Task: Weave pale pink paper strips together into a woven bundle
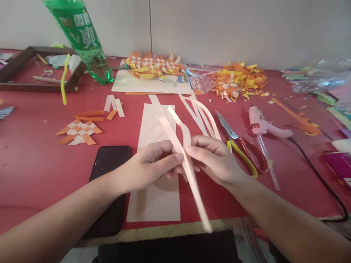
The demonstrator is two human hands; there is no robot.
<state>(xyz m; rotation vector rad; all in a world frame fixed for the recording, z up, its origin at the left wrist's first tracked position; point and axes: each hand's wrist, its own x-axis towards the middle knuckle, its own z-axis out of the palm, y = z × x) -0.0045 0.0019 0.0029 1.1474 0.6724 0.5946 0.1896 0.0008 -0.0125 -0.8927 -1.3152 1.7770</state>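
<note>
Above the card (153, 206), the left hand (155, 162) and right hand (214, 157) are pinching pale strips (195, 190) between thumbs and fingers, seemingly unwoven yet, while a woven piece (82, 128) is lying leftward.

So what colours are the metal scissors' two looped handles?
One red handle, one yellow handle, seen in the head view.

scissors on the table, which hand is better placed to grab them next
Likely the right hand: the scissors lie beside it, while the left hand is farther away; both hold paper strips.
</note>
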